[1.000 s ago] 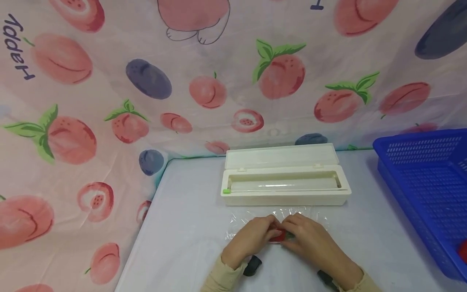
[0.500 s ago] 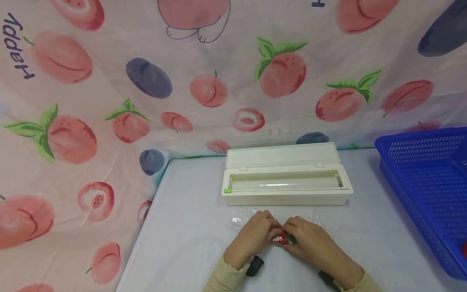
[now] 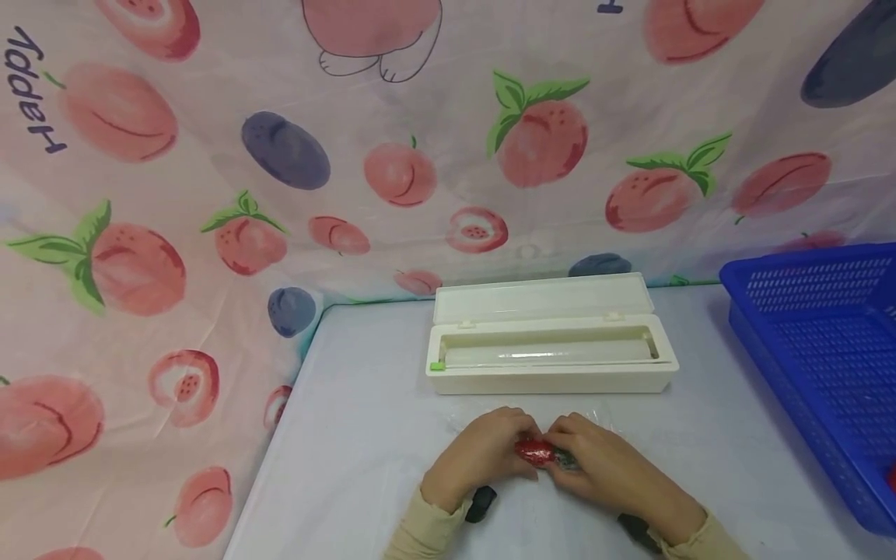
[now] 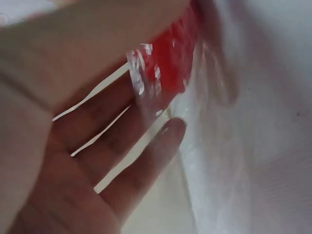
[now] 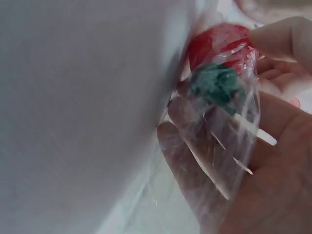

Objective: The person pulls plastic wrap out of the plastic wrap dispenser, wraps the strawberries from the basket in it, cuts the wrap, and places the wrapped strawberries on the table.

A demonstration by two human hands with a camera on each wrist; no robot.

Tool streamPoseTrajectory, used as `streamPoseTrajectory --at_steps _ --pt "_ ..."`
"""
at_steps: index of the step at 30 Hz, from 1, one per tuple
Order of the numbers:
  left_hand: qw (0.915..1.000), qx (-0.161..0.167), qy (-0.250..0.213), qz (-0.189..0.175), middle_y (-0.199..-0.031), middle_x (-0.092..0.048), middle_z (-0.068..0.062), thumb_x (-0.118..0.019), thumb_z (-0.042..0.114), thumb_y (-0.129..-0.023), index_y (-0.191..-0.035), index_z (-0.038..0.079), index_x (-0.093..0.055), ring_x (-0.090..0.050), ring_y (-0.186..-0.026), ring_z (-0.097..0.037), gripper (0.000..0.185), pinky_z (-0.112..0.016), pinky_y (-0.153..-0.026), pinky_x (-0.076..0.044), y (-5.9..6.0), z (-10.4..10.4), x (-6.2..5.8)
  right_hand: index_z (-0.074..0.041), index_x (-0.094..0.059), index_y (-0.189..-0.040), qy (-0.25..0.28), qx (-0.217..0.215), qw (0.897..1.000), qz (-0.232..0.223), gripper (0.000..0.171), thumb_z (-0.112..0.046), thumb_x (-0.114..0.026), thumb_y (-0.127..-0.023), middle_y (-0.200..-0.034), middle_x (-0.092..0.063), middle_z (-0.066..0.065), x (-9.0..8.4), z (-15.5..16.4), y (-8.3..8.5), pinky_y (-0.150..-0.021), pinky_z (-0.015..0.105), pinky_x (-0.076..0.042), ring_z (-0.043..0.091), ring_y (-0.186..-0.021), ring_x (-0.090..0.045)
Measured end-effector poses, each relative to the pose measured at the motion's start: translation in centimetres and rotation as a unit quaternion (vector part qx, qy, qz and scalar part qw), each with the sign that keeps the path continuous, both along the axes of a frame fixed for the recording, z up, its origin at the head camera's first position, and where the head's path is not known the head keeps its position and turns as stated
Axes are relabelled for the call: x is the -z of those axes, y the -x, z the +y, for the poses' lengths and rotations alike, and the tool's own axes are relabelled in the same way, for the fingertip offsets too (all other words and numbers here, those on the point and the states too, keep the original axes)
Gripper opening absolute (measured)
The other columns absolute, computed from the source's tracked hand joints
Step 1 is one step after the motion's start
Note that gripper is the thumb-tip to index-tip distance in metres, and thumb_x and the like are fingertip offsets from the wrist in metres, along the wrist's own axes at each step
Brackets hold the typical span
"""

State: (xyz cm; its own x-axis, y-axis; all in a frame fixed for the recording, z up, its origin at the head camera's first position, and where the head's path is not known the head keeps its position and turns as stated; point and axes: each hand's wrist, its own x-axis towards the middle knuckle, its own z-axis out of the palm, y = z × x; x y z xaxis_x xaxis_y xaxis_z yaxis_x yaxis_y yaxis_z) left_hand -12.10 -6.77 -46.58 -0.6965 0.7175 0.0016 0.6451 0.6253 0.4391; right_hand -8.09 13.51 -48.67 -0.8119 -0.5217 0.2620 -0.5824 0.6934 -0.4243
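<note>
In the head view a red strawberry-like thing with a green top (image 3: pixel 535 453) is held between both hands, covered in shiny plastic wrap. My left hand (image 3: pixel 483 455) grips its red end, and the left wrist view shows the wrap-covered red surface (image 4: pixel 170 63) under the thumb, with other fingers spread behind. My right hand (image 3: pixel 605 470) holds it near the green end. In the right wrist view loose plastic wrap (image 5: pixel 204 151) hangs from the green top (image 5: pixel 217 87) across that hand's fingers. More film (image 3: pixel 458 420) shows faintly beyond the hands; its underside is hidden.
Behind the hands stands a white cling film dispenser (image 3: pixel 549 383), lid up and a roll inside, with a green slider (image 3: pixel 437 365) at its left front. A blue basket (image 3: pixel 759 373) is at the right, a red item (image 3: pixel 892 476) partly visible in it. A patterned cloth (image 3: pixel 392 101) hangs behind.
The film that lay spread beyond the hands has been drawn in round the red thing, so less of it shows. More of the red and green surface is now visible between the hands.
</note>
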Motion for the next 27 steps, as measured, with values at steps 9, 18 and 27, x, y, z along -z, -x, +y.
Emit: streamPoseTrajectory --at_steps 9,18,27 --pt "0.9996 -0.004 -0.004 -0.029 -0.096 -0.072 0.012 -0.074 0.029 -0.089 -0.107 0.016 -0.075 -0.06 -0.087 0.005 0.022 -0.013 -0.083 -0.048 -0.2 -0.2 0.2 -0.016 -0.075 -0.097 -0.006 0.019 1.0 -0.022 0.01 -0.022 -0.071 -0.091 -0.097 -0.058 -0.013 -0.5 0.2 0.1 -0.075 0.028 -0.054 0.003 -0.089 -0.054" --pt "0.9982 -0.022 0.014 -0.054 -0.089 -0.063 0.009 -0.062 0.028 -0.098 -0.117 0.014 -0.073 -0.05 -0.075 0.002 0.026 -0.012 -0.072 -0.044 -0.4 0.1 0.1 -0.016 -0.074 -0.108 -0.014 0.017 0.999 -0.026 0.024 -0.021 -0.078 -0.085 -0.1 -0.065 -0.011 -1.1 0.8 0.4 -0.078 0.033 -0.056 0.006 -0.092 -0.062" --pt "0.998 -0.037 0.033 -0.038 -0.098 -0.064 0.005 -0.056 0.029 -0.103 -0.112 0.011 -0.074 -0.056 -0.085 -0.002 0.027 -0.018 -0.082 -0.049 -0.8 0.6 0.3 -0.007 -0.071 -0.115 -0.034 0.01 0.998 -0.056 0.045 -0.029 -0.084 -0.078 -0.103 -0.064 -0.006 -1.1 1.0 0.2 -0.081 0.036 -0.056 0.012 -0.095 -0.061"
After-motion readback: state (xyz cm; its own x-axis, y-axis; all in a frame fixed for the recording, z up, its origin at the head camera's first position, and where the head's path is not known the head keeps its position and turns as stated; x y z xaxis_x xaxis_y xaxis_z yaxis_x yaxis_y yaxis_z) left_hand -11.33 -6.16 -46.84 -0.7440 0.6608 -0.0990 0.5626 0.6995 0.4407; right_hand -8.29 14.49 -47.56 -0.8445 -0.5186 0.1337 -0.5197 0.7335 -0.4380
